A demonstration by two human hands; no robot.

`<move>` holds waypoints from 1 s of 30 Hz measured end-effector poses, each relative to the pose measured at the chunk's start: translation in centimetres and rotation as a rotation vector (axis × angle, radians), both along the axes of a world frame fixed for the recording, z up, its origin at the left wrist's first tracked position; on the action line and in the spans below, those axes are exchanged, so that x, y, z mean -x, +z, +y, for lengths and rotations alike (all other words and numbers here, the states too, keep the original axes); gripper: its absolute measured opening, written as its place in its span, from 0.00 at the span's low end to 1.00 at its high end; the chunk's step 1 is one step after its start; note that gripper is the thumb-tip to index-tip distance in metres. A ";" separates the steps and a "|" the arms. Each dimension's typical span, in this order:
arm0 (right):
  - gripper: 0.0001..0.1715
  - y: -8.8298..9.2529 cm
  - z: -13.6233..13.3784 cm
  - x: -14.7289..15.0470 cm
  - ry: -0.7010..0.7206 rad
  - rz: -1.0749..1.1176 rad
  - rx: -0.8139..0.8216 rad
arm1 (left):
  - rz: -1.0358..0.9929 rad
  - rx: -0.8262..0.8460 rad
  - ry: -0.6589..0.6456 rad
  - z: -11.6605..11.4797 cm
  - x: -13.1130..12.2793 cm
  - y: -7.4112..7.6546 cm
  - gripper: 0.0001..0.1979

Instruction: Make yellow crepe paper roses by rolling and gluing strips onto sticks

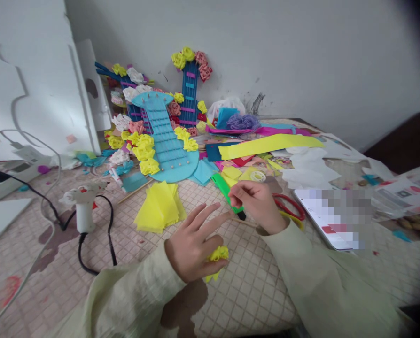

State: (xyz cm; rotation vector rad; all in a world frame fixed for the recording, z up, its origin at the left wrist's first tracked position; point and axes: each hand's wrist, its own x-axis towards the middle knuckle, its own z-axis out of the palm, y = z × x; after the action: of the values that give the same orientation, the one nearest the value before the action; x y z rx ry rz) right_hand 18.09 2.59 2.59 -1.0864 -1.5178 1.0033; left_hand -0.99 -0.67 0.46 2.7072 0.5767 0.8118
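Observation:
Between the thumb and a finger of my left hand (192, 249) is a small yellow crepe-paper flower (221, 253), with its other fingers stretched out. My right hand (257, 204) is closed in a pinch just right of it, slightly farther off; whatever may be in those fingertips is too small to make out. A green utility knife (221, 187) lies behind the hands, its dark end close to my right fingers. A thin wooden stick (244, 222) rests on the table beneath my right hand. Left of the knife is a stack of yellow paper sheets (157, 209).
A glue gun (85, 211) with a black cord stands at left. Behind, a light blue paper guitar (171, 159) leans among paper flowers. Red-handled scissors (296, 206), a phone (312, 211) and a tape roll (258, 176) lie rightward; purple yarn (243, 122) sits at the back.

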 end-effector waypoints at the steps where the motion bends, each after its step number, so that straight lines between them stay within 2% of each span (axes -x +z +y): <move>1: 0.15 0.0 0.1 0.0 -0.014 -0.002 0.007 | 0.015 -0.003 -0.002 0.0 0.0 0.0 0.09; 5: 0.09 0.1 0.1 0.1 0.046 -0.081 0.017 | 0.012 0.046 -0.038 -0.1 -0.1 0.1 0.09; 9: 0.09 1.0 -0.3 0.7 0.195 -0.233 -0.067 | -0.006 0.102 -0.066 -0.3 -0.2 -0.2 0.09; 13: 0.11 1.9 -0.7 1.6 0.351 -0.379 -0.111 | -0.026 0.059 0.008 -0.7 -0.5 -0.8 0.08; 16: 0.13 2.0 -1.0 2.7 0.420 -0.443 -0.045 | 0.019 -0.005 -0.010 -0.8 -0.6 -1.3 0.09; 19: 0.11 2.0 -1.4 3.5 0.439 -0.418 0.092 | 0.010 0.026 -0.055 -0.7 -0.5 -1.6 0.10; 21: 0.10 2.0 -1.4 3.7 0.409 -0.378 0.157 | -0.042 0.085 -0.058 -0.7 -0.4 -1.7 0.09; 24: 0.08 1.9 -0.7 2.9 0.279 -0.340 0.160 | -0.030 0.107 -0.113 -0.8 -0.5 -1.5 0.09; 27: 0.08 1.4 1.1 1.0 0.061 -0.357 0.054 | -0.017 0.082 -0.125 -1.1 -0.7 -1.4 0.06; 30: 0.09 0.5 3.3 -1.5 -0.235 -0.439 -0.092 | -0.042 0.024 -0.082 -1.3 -0.8 -1.2 0.06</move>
State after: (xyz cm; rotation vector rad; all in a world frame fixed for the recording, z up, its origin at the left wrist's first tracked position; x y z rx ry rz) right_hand 19.62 5.89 3.06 -1.4455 -1.7096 0.5481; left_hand -0.15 -1.93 -0.79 2.6660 0.4592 0.8336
